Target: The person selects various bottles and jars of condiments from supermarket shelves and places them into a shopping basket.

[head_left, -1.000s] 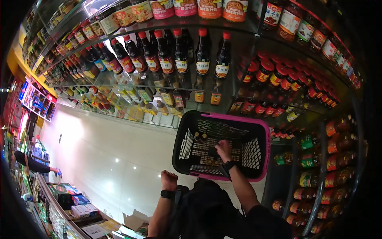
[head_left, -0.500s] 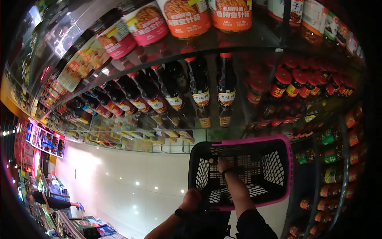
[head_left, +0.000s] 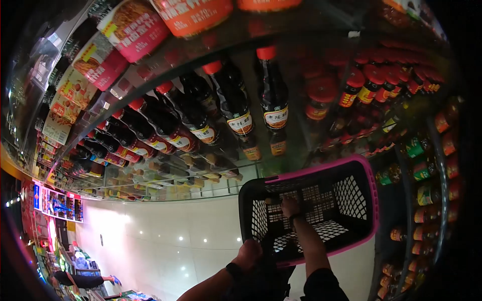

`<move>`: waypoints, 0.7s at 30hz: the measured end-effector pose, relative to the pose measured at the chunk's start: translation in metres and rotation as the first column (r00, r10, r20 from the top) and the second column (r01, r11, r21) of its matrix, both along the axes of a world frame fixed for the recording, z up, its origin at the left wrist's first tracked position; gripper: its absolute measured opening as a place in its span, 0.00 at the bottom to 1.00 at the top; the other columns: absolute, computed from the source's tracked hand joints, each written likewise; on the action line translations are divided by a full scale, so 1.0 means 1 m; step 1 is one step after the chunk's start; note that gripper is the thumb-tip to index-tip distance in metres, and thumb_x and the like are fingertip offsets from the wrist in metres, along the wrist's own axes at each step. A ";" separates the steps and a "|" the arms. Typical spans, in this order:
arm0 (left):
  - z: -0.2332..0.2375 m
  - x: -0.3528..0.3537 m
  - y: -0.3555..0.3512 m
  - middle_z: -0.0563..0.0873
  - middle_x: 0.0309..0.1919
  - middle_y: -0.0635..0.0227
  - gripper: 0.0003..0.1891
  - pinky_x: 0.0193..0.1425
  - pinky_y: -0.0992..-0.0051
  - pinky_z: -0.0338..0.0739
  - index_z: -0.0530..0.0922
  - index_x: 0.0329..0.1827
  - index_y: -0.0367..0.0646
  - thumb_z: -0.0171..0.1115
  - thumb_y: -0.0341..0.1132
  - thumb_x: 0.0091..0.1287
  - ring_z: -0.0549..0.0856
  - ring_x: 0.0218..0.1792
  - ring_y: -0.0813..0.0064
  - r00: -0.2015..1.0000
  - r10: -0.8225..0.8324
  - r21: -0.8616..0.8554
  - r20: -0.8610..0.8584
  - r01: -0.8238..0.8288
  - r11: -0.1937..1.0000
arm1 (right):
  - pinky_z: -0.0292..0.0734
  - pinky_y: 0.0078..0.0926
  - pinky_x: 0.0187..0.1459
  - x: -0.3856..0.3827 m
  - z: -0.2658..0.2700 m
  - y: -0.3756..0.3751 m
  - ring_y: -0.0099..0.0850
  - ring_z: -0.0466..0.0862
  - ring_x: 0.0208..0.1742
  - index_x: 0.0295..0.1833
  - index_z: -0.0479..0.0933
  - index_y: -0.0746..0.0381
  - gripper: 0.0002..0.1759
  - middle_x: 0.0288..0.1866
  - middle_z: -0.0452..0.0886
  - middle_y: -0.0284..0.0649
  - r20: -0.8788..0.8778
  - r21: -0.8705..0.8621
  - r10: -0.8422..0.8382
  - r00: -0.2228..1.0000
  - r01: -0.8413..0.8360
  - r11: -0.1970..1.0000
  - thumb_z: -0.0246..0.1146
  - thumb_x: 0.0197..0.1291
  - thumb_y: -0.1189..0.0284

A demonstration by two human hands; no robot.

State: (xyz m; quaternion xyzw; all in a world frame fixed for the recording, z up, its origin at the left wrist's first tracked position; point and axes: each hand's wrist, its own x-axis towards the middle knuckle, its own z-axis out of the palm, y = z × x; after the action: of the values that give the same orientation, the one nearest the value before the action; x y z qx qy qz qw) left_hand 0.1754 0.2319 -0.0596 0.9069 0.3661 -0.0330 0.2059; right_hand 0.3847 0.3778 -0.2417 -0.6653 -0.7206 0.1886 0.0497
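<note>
A black shopping basket (head_left: 374, 200) with a pink rim and lattice walls hangs in front of me, tilted so that I look into it. My left hand (head_left: 249, 252) is closed on its near left edge. Inside the basket is my right hand (head_left: 289, 205), its fingers curled. A small dark, brownish thing (head_left: 273, 201) shows at the fingertips, too dim to name. Beyond the basket, dark sauce bottles (head_left: 273, 95) with red caps and white-and-yellow labels stand on a glass shelf.
Jars with pink and orange labels (head_left: 191, 15) line the upper shelf. Red-lidded jars (head_left: 351, 88) stand to the right, and bottles (head_left: 427, 195) fill the side rack. A pale tiled floor (head_left: 150, 236) stretches left, where a person (head_left: 83, 279) is near the displays.
My view has shifted and tilted, so the shelves sit further left. My right hand stays in the basket and has moved slightly right and down; my left hand keeps its hold.
</note>
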 end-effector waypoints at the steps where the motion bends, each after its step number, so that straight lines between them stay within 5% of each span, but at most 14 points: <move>1: 0.002 0.002 0.003 0.75 0.24 0.63 0.03 0.35 0.69 0.71 0.73 0.22 0.44 0.54 0.32 0.44 0.76 0.32 0.64 0.997 -0.025 0.013 -0.075 0.026 1.000 | 0.74 0.40 0.35 0.008 0.009 -0.005 0.38 0.76 0.31 0.42 0.70 0.64 0.12 0.28 0.75 0.43 0.009 0.002 -0.010 1.000 0.010 1.000 0.54 0.56 0.67; 3: 0.015 0.009 0.012 0.76 0.25 0.65 0.04 0.34 0.70 0.71 0.74 0.22 0.46 0.55 0.33 0.42 0.77 0.32 0.65 0.972 -0.069 0.036 -0.223 0.079 0.996 | 0.72 0.41 0.35 0.024 0.073 -0.014 0.39 0.76 0.31 0.37 0.70 0.63 0.10 0.26 0.74 0.41 -0.326 -0.080 -0.029 0.945 0.003 0.997 0.56 0.55 0.67; 6: 0.012 0.019 0.015 0.77 0.25 0.66 0.05 0.34 0.70 0.72 0.75 0.22 0.47 0.57 0.35 0.41 0.78 0.33 0.65 0.935 -0.104 0.067 -0.340 0.134 0.989 | 0.71 0.41 0.34 0.048 0.136 -0.023 0.39 0.76 0.30 0.36 0.70 0.63 0.11 0.26 0.74 0.40 -0.332 -0.090 -0.059 0.941 0.030 0.996 0.58 0.53 0.66; 7: 0.003 0.017 0.016 0.76 0.24 0.66 0.05 0.33 0.70 0.71 0.74 0.21 0.48 0.56 0.36 0.40 0.78 0.33 0.66 0.979 0.039 0.057 -0.200 -0.028 0.998 | 0.69 0.38 0.31 0.056 0.156 -0.024 0.38 0.75 0.29 0.32 0.69 0.63 0.12 0.24 0.73 0.39 -0.393 -0.030 -0.031 0.919 0.021 0.999 0.58 0.52 0.65; 10: -0.011 0.021 0.013 0.76 0.23 0.67 0.04 0.32 0.72 0.71 0.72 0.18 0.48 0.53 0.37 0.45 0.78 0.32 0.68 0.975 0.039 0.104 -0.219 -0.016 0.994 | 0.67 0.32 0.30 0.067 0.235 -0.026 0.33 0.75 0.27 0.29 0.71 0.63 0.11 0.22 0.73 0.38 -0.473 -0.072 -0.123 0.873 0.101 0.992 0.58 0.50 0.66; 11: -0.010 0.024 0.013 0.76 0.24 0.67 0.06 0.34 0.70 0.70 0.72 0.22 0.47 0.50 0.38 0.48 0.78 0.33 0.68 0.927 0.375 -0.248 0.020 -0.359 0.900 | 0.66 0.29 0.29 0.070 0.266 -0.025 0.30 0.74 0.25 0.27 0.71 0.64 0.11 0.20 0.72 0.37 -0.558 -0.118 -0.178 0.810 0.134 0.984 0.57 0.49 0.66; 12: -0.009 0.028 0.013 0.76 0.25 0.66 0.08 0.36 0.68 0.70 0.72 0.25 0.45 0.47 0.39 0.51 0.77 0.35 0.67 0.699 0.707 -0.621 0.105 -0.509 0.596 | 0.65 0.26 0.28 0.073 0.288 -0.025 0.27 0.73 0.24 0.24 0.72 0.64 0.10 0.19 0.72 0.37 -0.636 -0.166 -0.231 0.737 0.161 0.973 0.56 0.48 0.67; 13: -0.007 0.033 0.013 0.76 0.26 0.66 0.11 0.38 0.66 0.69 0.72 0.28 0.44 0.44 0.40 0.54 0.77 0.36 0.66 0.370 0.929 -0.890 0.008 -0.421 0.175 | 0.64 0.25 0.26 0.080 0.290 -0.020 0.22 0.72 0.22 0.22 0.72 0.65 0.11 0.17 0.71 0.35 -0.630 -0.050 -0.149 0.762 0.152 0.987 0.56 0.48 0.68; 14: -0.005 0.038 0.013 0.76 0.28 0.66 0.13 0.40 0.64 0.69 0.72 0.31 0.43 0.41 0.41 0.57 0.77 0.37 0.66 0.046 0.970 -0.965 -0.239 -0.124 -0.232 | 0.63 0.23 0.25 0.088 0.293 -0.019 0.21 0.71 0.23 0.21 0.72 0.65 0.12 0.18 0.71 0.32 -0.738 -0.076 -0.176 0.652 0.179 0.981 0.56 0.48 0.67; 15: 0.000 0.042 0.016 0.76 0.29 0.65 0.16 0.42 0.61 0.69 0.72 0.34 0.42 0.38 0.42 0.60 0.77 0.38 0.65 -0.171 0.815 -0.820 -0.554 0.284 -0.497 | 0.62 0.22 0.24 0.085 0.317 -0.021 0.20 0.70 0.23 0.21 0.72 0.64 0.11 0.18 0.71 0.31 -0.800 -0.146 -0.243 0.548 0.215 0.966 0.56 0.48 0.67; 16: 0.015 0.047 0.017 0.76 0.29 0.65 0.16 0.42 0.61 0.69 0.72 0.34 0.42 0.38 0.42 0.60 0.77 0.38 0.65 -0.159 0.820 -0.822 -0.549 0.280 -0.496 | 0.60 0.21 0.22 0.081 0.340 -0.023 0.19 0.69 0.22 0.22 0.72 0.63 0.11 0.19 0.71 0.29 -0.847 -0.217 -0.305 0.435 0.241 0.946 0.56 0.49 0.67; 18: 0.067 0.058 0.018 0.77 0.40 0.58 0.21 0.51 0.57 0.67 0.69 0.48 0.38 0.39 0.45 0.61 0.76 0.45 0.60 0.029 0.885 -0.729 -0.464 0.554 -0.401 | 0.57 0.19 0.21 0.081 0.366 -0.024 0.17 0.67 0.21 0.23 0.72 0.62 0.10 0.19 0.70 0.28 -0.825 -0.308 -0.390 0.409 0.254 0.917 0.56 0.49 0.67; 21: 0.129 0.069 0.018 0.73 0.48 0.53 0.24 0.53 0.59 0.68 0.67 0.53 0.36 0.38 0.45 0.61 0.74 0.49 0.58 0.179 0.911 -0.676 -0.372 0.620 -0.399 | 0.52 0.16 0.19 0.072 0.366 -0.028 0.14 0.63 0.19 0.24 0.71 0.59 0.09 0.18 0.67 0.25 -0.779 -0.419 -0.488 0.394 0.251 0.873 0.56 0.49 0.66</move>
State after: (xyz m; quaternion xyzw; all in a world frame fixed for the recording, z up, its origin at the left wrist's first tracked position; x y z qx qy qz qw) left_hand 0.2440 0.2498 0.0697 -0.1034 0.2855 0.2664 0.9148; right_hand 0.4569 0.3499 0.1241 -0.6218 -0.3998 0.5642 0.3677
